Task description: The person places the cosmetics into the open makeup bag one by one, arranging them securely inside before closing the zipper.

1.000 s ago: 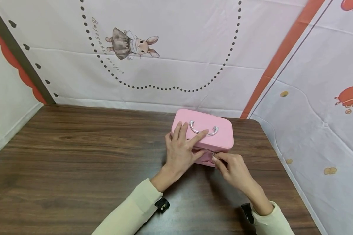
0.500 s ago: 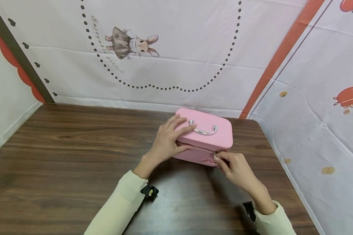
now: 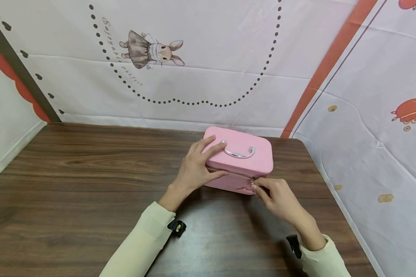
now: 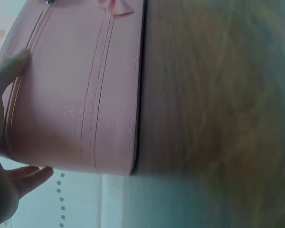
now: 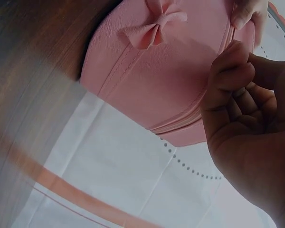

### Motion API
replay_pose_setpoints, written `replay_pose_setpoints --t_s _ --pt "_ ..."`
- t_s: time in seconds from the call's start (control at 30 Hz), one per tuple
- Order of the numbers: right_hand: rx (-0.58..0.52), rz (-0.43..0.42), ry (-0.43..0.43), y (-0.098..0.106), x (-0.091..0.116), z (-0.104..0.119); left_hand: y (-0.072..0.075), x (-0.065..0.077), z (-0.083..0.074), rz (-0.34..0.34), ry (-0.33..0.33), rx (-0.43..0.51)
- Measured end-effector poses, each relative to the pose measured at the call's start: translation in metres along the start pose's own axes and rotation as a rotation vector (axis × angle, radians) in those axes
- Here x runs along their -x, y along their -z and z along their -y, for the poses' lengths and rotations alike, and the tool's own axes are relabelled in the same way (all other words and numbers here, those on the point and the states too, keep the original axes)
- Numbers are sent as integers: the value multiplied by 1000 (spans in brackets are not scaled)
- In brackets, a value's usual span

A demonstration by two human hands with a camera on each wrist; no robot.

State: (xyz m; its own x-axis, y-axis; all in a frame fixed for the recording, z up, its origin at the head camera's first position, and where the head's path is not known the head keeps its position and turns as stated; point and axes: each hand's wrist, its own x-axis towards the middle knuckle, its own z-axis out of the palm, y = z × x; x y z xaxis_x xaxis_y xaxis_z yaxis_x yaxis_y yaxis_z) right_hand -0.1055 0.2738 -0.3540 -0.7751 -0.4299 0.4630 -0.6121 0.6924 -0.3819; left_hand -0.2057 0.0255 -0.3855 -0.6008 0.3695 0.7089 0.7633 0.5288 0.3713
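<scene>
A pink vanity case (image 3: 258,162) with a silver handle (image 3: 238,155) on its lid stands at the back right of the table. My left hand (image 3: 188,173) rests on its left end, fingers spread over the lid and side. In the left wrist view, the thumb (image 4: 15,66) lies along the zip (image 4: 10,107). At the right part of the front, my right hand (image 3: 279,198) pinches the zip pull (image 3: 252,181) between thumb and index finger; in the right wrist view the fingers hide the pull. A pink bow (image 5: 159,21) decorates the front. The case's inside is hidden.
The brown wood-grain table (image 3: 90,192) runs up to a white printed cloth (image 3: 211,88) at the back, close behind the case. Another patterned cloth (image 3: 367,154) hangs along the right edge.
My left hand has slid left from the middle of the lid and front to the case's left end, uncovering more of the zip. The right hand stays almost in place, still pinching the pull.
</scene>
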Motion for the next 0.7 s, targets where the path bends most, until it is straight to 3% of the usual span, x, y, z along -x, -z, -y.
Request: replay_pose_setpoints --t_s 0.27,0.7 --pt "43 -60 65 -2 -1 0 -7 2 -12 -59 33 -27" --pt "40 -80 58 -6 -2 -1 -10 6 -21 -105 74 -56"
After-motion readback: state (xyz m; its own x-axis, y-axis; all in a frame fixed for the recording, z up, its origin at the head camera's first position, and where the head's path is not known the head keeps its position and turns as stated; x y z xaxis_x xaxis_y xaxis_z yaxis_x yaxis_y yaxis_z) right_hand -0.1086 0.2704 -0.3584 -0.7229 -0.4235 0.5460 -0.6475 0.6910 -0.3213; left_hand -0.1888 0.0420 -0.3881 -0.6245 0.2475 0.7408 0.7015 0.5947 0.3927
